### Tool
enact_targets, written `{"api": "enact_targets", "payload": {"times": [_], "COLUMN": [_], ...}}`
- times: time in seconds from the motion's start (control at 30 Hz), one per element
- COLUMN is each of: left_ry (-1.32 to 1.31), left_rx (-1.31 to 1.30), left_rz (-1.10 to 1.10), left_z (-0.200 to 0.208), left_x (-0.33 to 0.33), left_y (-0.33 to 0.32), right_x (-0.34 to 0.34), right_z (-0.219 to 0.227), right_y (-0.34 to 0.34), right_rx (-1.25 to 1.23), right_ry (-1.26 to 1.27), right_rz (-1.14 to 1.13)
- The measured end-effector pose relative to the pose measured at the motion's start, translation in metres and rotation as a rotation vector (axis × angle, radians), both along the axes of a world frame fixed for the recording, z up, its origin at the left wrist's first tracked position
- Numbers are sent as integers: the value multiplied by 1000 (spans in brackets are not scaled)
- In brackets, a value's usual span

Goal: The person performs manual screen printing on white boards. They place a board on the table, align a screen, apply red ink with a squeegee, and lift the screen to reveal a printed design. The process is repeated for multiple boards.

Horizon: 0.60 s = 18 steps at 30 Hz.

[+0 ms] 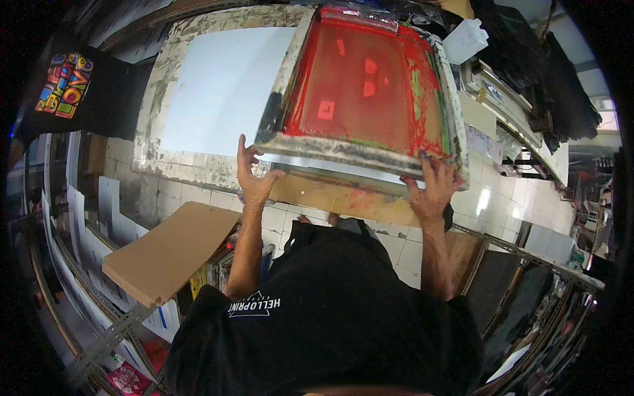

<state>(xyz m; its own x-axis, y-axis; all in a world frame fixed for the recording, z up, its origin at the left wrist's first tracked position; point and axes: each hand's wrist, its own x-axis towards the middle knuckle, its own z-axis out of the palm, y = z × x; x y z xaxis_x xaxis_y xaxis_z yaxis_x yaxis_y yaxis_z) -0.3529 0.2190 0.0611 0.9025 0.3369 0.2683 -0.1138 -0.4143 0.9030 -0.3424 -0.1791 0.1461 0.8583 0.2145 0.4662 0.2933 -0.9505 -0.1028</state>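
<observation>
A screen printing frame (343, 146) with red ink smeared over its mesh lies over the right half of the worktable, its near edge slightly raised above a white sheet. My right hand (432, 187) grips the near right corner, fingers over the top of the edge and thumb beneath. By the near left corner is my left hand (255, 179), its fingers spread and thumb apart; whether it touches the frame I cannot tell. A large white sheet (224, 92) lies flat on the ink-stained table (148, 112) to the left. Red ink lies thick along the mesh's far end and right side.
Brown cardboard sheets (175, 247) rest on a metal rack at the left. A white plastic bottle (465, 41) stands beyond the frame's far right corner. Storage racks with upright frames (505, 287) stand at the right. A black garment with a colourful print (65, 86) shows at the far left.
</observation>
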Motion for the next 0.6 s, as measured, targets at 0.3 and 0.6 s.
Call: {"api": "enact_targets", "payload": {"times": [0.3,0.6], "left_ry": [140,75], "left_rx": [161,-121], "left_rz": [36,109], "left_z": [-44,-21], "left_x": [-11,8], "left_y": [14,-14], "right_x": [-21,-22], "right_z": [-72,-45], "right_y": [0,-1], "right_rx": [40,143], "right_ry": [199,35], "right_rz": [39,-14]}}
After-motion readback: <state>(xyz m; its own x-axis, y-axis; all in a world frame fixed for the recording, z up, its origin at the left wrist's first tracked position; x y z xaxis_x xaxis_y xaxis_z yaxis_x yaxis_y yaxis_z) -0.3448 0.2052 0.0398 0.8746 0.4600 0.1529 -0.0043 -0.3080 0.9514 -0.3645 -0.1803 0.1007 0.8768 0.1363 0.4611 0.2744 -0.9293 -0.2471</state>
